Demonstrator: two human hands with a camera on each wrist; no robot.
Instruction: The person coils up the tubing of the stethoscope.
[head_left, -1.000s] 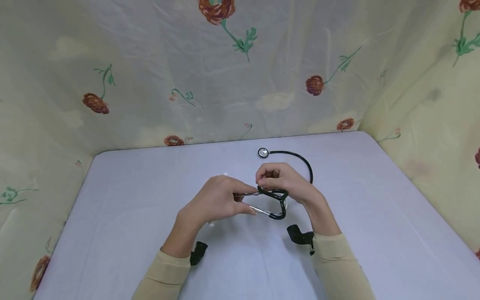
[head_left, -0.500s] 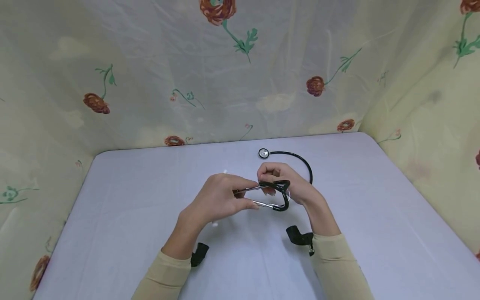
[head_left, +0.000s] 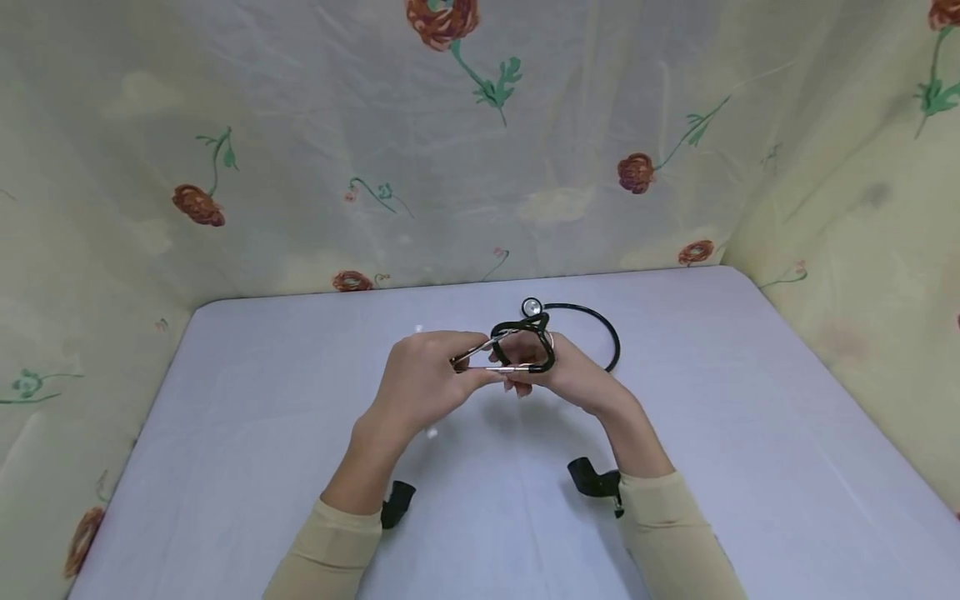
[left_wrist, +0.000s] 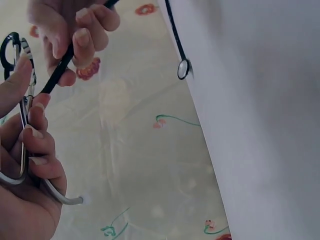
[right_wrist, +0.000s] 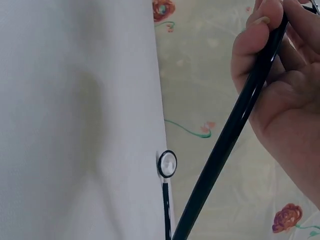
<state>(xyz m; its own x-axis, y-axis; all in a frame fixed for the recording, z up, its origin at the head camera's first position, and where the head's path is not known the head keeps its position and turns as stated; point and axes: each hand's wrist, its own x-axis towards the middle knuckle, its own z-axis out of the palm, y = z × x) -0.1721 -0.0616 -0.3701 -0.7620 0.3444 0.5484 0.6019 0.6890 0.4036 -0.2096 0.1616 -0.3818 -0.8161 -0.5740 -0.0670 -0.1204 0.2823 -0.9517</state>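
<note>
A black stethoscope (head_left: 617,340) is in both hands, partly lifted over the white table. My left hand (head_left: 420,375) grips its metal ear tubes (left_wrist: 23,155); one pale eartip (left_wrist: 84,200) sticks out past the fingers in the left wrist view. Close beside it, my right hand (head_left: 573,375) pinches the black tubing (right_wrist: 227,132) between thumb and fingers. The forked upper part of the tubing stands up in front of the right hand in the head view. From that hand the tube curves round to the round chest piece (head_left: 532,307), which lies near the table's far edge.
The table (head_left: 262,433) has a white cover. Floral curtains (head_left: 300,125) hang behind it and along both sides. A black wrist mount (head_left: 594,479) sits below the right wrist, another black mount (head_left: 398,504) by the left.
The ear tubes and forked tubing have swung upward, and the fork now stands near the chest piece in the head view. The left hand has risen slightly; the right hand has turned lower behind the fork.
</note>
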